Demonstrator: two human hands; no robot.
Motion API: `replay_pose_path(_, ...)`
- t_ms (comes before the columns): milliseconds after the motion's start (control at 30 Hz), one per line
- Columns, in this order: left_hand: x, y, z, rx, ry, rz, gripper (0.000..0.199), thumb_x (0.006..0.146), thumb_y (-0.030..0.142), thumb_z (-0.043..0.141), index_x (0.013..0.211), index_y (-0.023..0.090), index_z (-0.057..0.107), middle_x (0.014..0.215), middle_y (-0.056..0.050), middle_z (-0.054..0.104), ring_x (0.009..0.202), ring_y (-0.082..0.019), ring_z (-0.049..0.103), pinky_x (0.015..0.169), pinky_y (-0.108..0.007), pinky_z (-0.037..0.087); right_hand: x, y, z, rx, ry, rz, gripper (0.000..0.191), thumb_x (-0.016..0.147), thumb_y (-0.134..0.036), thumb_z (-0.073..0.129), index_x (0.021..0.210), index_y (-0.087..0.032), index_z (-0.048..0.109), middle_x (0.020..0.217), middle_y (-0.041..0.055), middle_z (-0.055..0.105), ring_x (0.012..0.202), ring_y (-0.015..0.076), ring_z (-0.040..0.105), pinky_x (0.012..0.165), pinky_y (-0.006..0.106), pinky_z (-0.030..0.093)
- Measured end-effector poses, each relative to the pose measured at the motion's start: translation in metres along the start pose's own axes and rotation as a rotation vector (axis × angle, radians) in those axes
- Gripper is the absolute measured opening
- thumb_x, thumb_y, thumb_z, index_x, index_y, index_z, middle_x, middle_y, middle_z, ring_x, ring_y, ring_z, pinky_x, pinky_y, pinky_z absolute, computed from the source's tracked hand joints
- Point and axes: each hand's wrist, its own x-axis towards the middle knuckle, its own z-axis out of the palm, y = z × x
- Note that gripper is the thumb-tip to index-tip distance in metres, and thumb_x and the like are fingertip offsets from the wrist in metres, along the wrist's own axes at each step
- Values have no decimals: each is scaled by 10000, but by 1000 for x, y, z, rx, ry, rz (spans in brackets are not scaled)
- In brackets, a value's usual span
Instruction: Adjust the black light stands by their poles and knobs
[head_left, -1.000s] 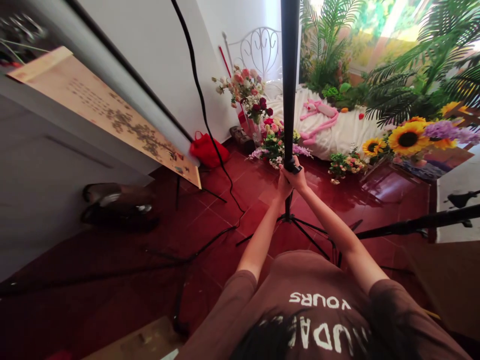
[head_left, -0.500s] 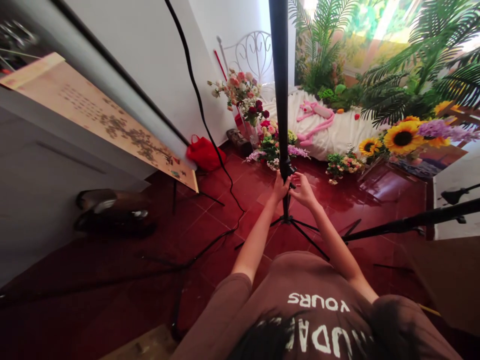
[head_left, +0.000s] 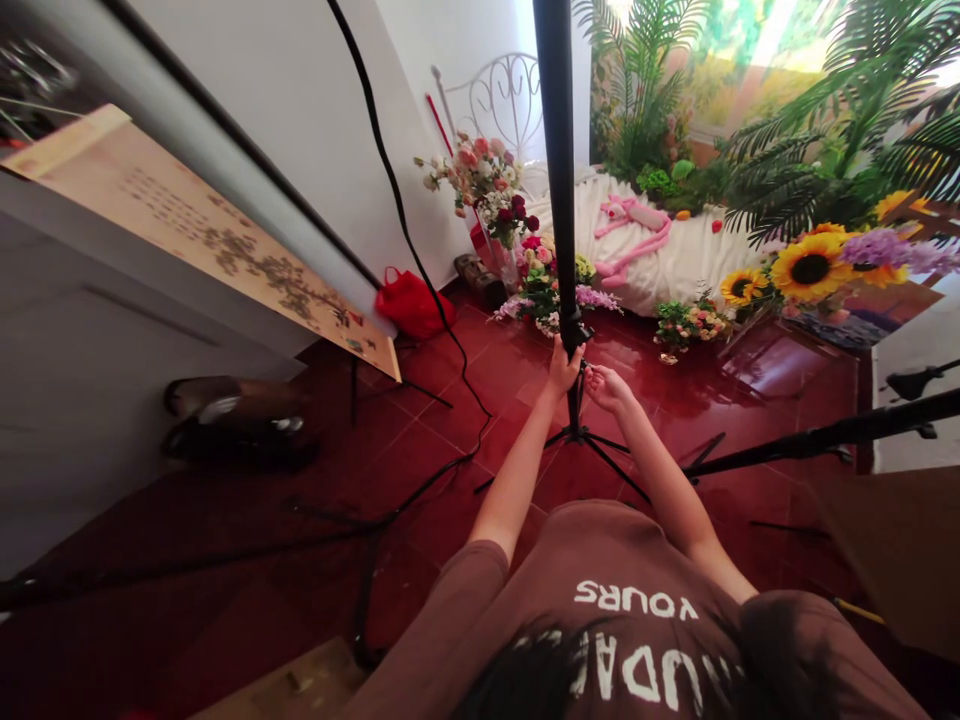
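Observation:
A black stand rises upright in front of me, its legs spread on the red tiled floor. My left hand is wrapped round its pole, just below a black collar. On the pole's right side, my right hand has its fingers closed at a small knob, which they mostly hide.
A second black stand slants in from the right. A black cable hangs down and runs over the floor. A scroll and red bag are left; flowers and sunflowers lie beyond.
My right hand has moved slightly down and its fingers have closed together at the knob. My left hand stays round the pole. The view has shifted slightly.

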Motion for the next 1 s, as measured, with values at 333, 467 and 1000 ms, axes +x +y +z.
replay_pose_path(333, 0, 2, 0, -76, 16, -20, 623, 868, 603, 538, 1333, 197, 456, 1207, -157, 623, 1136, -257, 604, 1047, -432, 441, -6, 17, -9, -380, 169, -503, 366, 758, -430, 733, 963, -201, 533, 905, 42, 691, 786, 155, 699, 704, 290, 580)
replay_pose_path(467, 0, 6, 0, -95, 22, -9, 584, 874, 577, 551, 1321, 211, 464, 1164, -136, 630, 1085, -236, 617, 1015, -407, 460, -10, 14, -11, -642, 171, -684, 427, 748, -498, 709, 1013, -212, 536, 895, 38, 701, 719, 157, 678, 686, 299, 559)
replay_pose_path(1000, -3, 12, 11, -109, 112, -79, 527, 900, 563, 523, 1292, 213, 481, 1232, -137, 615, 1200, -235, 585, 1060, -386, 437, 8, 5, -11, -651, 200, -541, 456, 813, -600, 602, 1017, -197, 545, 810, 30, 664, 558, 110, 574, 544, 248, 495)
